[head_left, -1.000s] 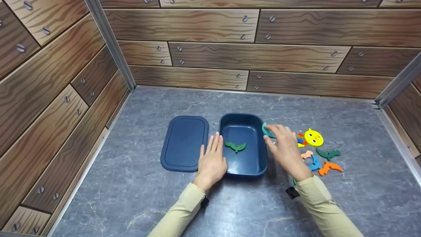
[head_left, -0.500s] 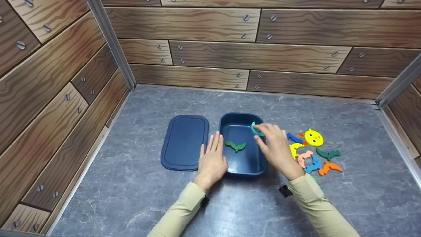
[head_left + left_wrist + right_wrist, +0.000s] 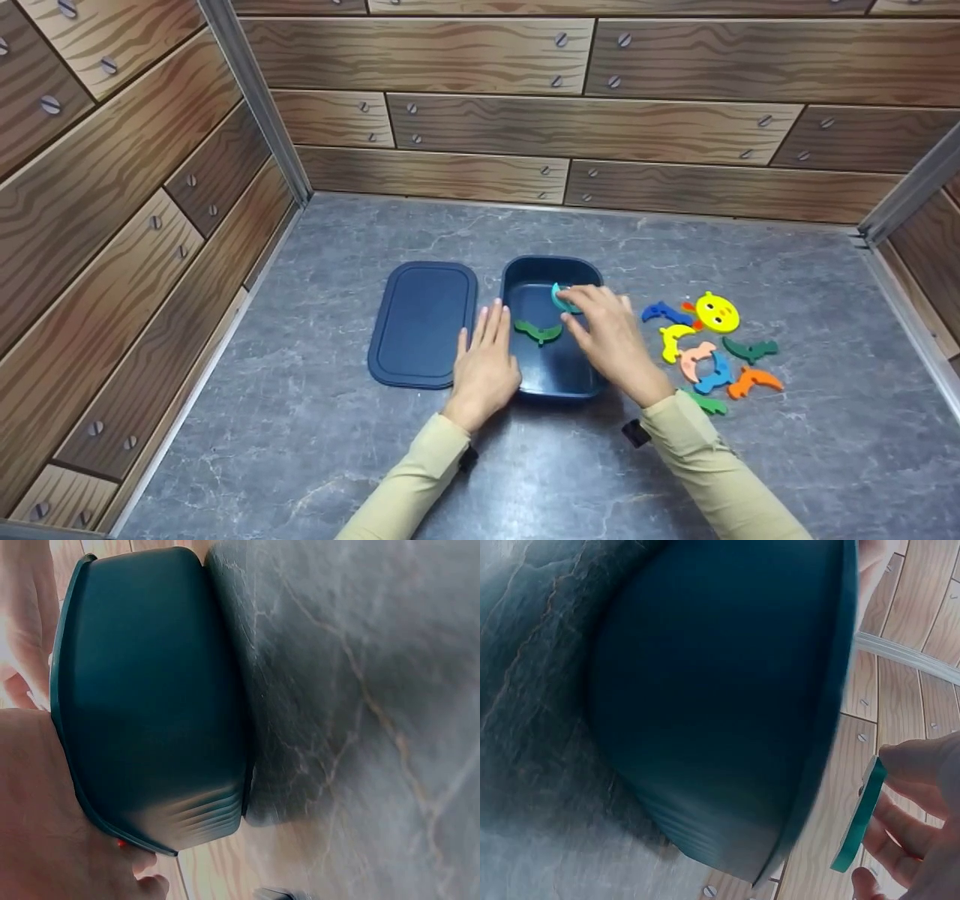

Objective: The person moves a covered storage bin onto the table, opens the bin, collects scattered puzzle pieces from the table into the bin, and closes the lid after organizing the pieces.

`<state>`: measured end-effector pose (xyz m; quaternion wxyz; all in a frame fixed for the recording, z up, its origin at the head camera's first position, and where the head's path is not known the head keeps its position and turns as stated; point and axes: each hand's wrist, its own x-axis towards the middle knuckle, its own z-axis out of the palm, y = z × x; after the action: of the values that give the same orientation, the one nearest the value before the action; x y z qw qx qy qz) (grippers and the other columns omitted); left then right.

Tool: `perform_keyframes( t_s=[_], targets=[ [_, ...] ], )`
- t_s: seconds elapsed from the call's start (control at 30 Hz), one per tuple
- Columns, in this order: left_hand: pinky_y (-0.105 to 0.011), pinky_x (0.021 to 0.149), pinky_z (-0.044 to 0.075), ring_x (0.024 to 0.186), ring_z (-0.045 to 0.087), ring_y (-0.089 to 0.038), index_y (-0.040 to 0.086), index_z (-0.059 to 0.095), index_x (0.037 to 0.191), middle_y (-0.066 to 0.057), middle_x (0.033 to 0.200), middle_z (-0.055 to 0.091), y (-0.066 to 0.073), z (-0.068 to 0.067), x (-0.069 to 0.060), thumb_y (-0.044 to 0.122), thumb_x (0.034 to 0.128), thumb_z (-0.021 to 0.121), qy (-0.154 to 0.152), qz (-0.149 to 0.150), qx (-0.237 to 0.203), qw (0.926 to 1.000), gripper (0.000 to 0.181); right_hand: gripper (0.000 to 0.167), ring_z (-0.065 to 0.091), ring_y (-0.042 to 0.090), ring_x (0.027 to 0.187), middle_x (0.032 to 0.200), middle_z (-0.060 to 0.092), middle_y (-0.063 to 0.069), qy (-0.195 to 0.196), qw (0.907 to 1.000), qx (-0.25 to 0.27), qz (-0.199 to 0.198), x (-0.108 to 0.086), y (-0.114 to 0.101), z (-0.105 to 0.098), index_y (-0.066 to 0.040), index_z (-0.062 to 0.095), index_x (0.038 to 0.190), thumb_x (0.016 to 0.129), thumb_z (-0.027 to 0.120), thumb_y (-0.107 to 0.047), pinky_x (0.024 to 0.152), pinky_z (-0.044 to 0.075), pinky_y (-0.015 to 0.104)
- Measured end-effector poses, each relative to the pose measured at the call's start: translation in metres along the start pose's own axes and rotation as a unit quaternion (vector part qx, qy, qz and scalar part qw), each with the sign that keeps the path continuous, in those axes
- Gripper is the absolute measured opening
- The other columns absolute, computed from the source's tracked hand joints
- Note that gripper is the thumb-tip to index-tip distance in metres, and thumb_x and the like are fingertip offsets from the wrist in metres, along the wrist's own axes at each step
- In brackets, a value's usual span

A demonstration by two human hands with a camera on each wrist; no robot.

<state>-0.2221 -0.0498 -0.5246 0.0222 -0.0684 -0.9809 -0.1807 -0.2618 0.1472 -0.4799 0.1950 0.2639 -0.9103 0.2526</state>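
A dark blue rectangular box [image 3: 555,373] stands on the grey floor with its top uncovered. My left hand [image 3: 486,373] rests on its left rim, fingers straight and pointing away. Above the box's inside, my right hand [image 3: 613,339] pinches a turquoise crescent-shaped toy piece [image 3: 564,298] between thumb and fingers. The right wrist view shows that piece [image 3: 860,817] edge-on, held outside the rim line and above the box [image 3: 727,690]. On the box bottom lies a green curved toy piece [image 3: 538,332]. In the left wrist view the box's outer wall [image 3: 150,690] hides the inside.
Left of the box lies a flat dark blue lid [image 3: 423,325]. To the right, several coloured toy pieces are spread: a yellow round face [image 3: 717,313], a blue one [image 3: 666,313], a dark green one [image 3: 751,349], an orange one [image 3: 754,382]. Wood-patterned walls [image 3: 480,124] surround the floor.
My right hand has moved left with the turquoise piece, from the box's right rim to over its inside. More of the toy pieces on the right are uncovered. My left hand stays put.
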Motion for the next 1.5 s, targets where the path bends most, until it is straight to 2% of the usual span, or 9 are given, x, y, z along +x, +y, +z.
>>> perform_keyframes(
  t_s=[0.43,0.7,1.0,1.27,1.5],
  targets=[
    [-0.051,0.118,0.011,0.150,0.006,-0.022,0.012,0.016,0.159,0.000,0.165,0.007,0.000,-0.001,0.001,0.024,0.0989,0.050,-0.013,-0.003,0.009,0.9999,0.070,0.032,0.058,0.026,0.101,0.115,0.067,0.005,0.010,0.9997,0.007,-0.021,0.001,-0.002,0.017,-0.011,0.071,0.118,0.087,0.076,-0.010,0.076,0.038,0.042],
    [-0.051,0.118,0.011,0.150,0.005,-0.022,0.012,0.017,0.159,0.000,0.165,0.007,-0.001,-0.001,0.003,0.024,0.0991,0.051,-0.006,0.000,0.012,0.9999,0.070,0.031,0.057,0.024,0.102,0.116,0.066,0.003,-0.022,0.9997,-0.001,-0.013,0.003,-0.005,0.024,-0.012,0.070,0.120,0.090,0.073,-0.013,0.077,0.037,0.040],
    [-0.052,0.118,0.012,0.150,0.008,-0.023,0.011,0.018,0.159,-0.001,0.165,0.008,-0.001,0.000,0.001,0.024,0.0989,0.050,-0.005,0.000,0.014,0.9999,0.069,0.031,0.058,0.024,0.100,0.115,0.067,0.003,-0.032,0.9995,0.001,-0.009,-0.001,-0.006,0.033,-0.011,0.070,0.119,0.088,0.075,-0.011,0.078,0.038,0.041],
    [-0.052,0.118,0.012,0.150,0.005,-0.022,0.012,0.017,0.159,0.000,0.165,0.007,-0.001,-0.002,0.002,0.024,0.0996,0.050,-0.001,0.001,0.008,1.0000,0.069,0.031,0.058,0.024,0.099,0.114,0.067,0.004,-0.014,0.9997,0.001,-0.022,-0.001,-0.006,0.034,-0.011,0.071,0.118,0.088,0.075,-0.009,0.077,0.038,0.041],
    [-0.052,0.118,0.012,0.150,0.006,-0.021,0.012,0.017,0.159,0.000,0.165,0.007,-0.001,0.000,0.000,0.023,0.0990,0.051,-0.004,-0.001,0.004,1.0000,0.070,0.031,0.057,0.025,0.103,0.118,0.065,0.004,-0.025,0.9996,0.005,-0.012,-0.004,-0.006,0.033,-0.010,0.070,0.120,0.089,0.073,-0.012,0.080,0.039,0.042]
  ],
)
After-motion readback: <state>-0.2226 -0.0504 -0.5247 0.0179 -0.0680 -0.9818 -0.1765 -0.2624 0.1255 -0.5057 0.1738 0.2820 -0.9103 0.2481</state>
